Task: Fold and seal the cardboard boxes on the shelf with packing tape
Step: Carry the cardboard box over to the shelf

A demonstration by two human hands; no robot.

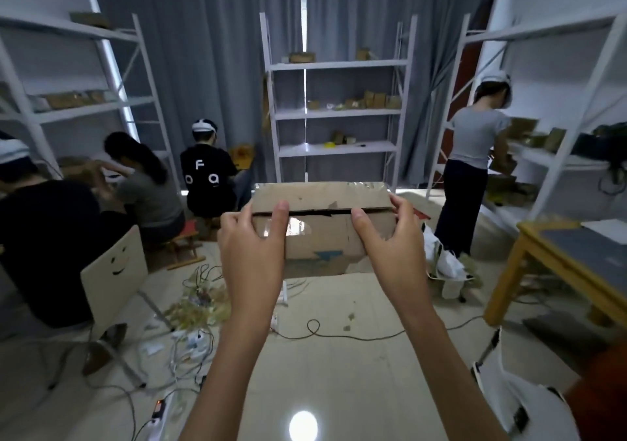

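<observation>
Cardboard box (322,223) was held up in mid-air by two bare hands, in front of the wearer and above the floor (339,356). The left hand (252,250) was curled round the box's left end, its thumb laid on the near face with the tip at the seam where the top flap meets that face. The right hand (390,240) was wrapped round the right end in the same way, thumb pressed at the seam and the other fingers hooked behind the far edge. Both sets of fingers were closed on the box. The box was worn, with a shiny patch of clear tape (298,227) on its near face and more crinkled tape along the top far edge. A blue mark was printed low on the near face.

A white metal shelf (336,111) was seen straight ahead against grey curtains, with small cardboard boxes on its levels. More shelving was seen at both sides. Three seated people (207,176) were at the left, backs turned, and one standing person (471,155) was at the right shelving. Cables and scraps were scattered on the floor. A yellow-legged worktop (559,254) was seen at the right.
</observation>
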